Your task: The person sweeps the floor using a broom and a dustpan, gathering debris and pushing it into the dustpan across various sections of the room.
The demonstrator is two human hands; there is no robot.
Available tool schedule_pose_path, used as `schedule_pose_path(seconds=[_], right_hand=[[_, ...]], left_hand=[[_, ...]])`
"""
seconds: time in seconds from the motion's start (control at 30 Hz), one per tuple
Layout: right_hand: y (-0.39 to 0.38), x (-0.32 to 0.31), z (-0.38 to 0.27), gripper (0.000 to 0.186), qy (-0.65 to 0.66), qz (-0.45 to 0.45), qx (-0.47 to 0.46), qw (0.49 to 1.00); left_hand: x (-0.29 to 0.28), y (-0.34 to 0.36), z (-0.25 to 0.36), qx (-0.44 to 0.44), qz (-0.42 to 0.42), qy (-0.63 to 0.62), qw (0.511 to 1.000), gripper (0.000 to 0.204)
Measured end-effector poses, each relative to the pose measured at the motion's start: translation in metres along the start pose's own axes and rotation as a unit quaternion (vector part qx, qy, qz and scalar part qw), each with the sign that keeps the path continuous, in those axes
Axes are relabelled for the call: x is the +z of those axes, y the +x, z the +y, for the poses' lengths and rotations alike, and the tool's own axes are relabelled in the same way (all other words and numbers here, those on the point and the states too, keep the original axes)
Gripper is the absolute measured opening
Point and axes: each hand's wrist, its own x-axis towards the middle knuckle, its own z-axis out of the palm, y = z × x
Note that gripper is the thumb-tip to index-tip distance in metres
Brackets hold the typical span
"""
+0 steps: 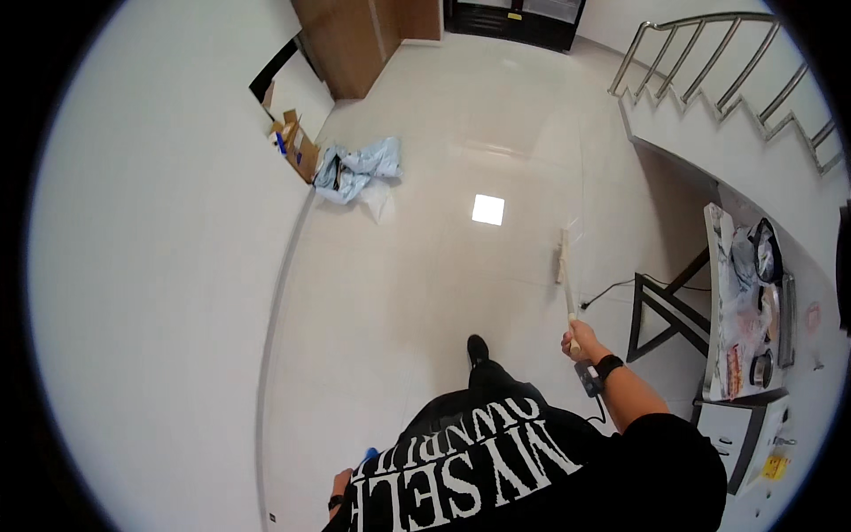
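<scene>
My right hand [578,339] is closed around the pale handle of a long tool [568,282], like a brush or broom, whose pale head [561,257] is low over the tiled floor [425,266]. A black watch and a small device with a cable are on that wrist. My left hand [340,483] shows only in part at the lower edge, beside my black shirt; its fingers are mostly hidden. A blue object [370,454] shows just by it, mostly covered by my body, and I cannot tell whether the hand holds it.
A white wall [160,248] runs along the left, with a cardboard box [301,155] and crumpled plastic bags [359,168] against it. Wooden cabinets [346,44] stand ahead. Right are metal-railed stairs [683,80], a cluttered table [714,293] on black legs, a cord and a white cabinet [722,434].
</scene>
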Motion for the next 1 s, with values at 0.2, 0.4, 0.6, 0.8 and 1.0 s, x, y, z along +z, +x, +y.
schedule_pose_path(seconds=[0.2, 0.4, 0.6, 0.8, 1.0], right_hand=[[0.083, 0.040, -0.083, 0.013, 0.094, -0.038, 0.084, 0.991], [0.101, 0.183, -0.046, 0.015, -0.168, -0.153, 0.115, 0.967], [0.109, 0.245, -0.144, 0.021, -0.094, -0.228, 0.218, 0.944], [0.088, 0.237, -0.242, 0.020, -0.037, -0.235, 0.196, 0.951], [0.113, 0.254, -0.306, 0.025, -0.037, -0.101, 0.061, 0.992]], left_hand=[[-0.034, 0.046, 0.081, 0.016, 0.000, -0.008, 1.000, 0.019], [-0.047, 0.080, 0.120, 0.084, 0.018, 0.017, 0.996, 0.022], [-0.102, 0.137, 0.176, -0.070, -0.025, 0.059, 0.996, 0.032], [-0.126, 0.252, 0.202, -0.045, -0.011, -0.051, 0.998, 0.033], [-0.253, 0.366, 0.289, 0.034, 0.003, 0.063, 0.997, 0.015]])
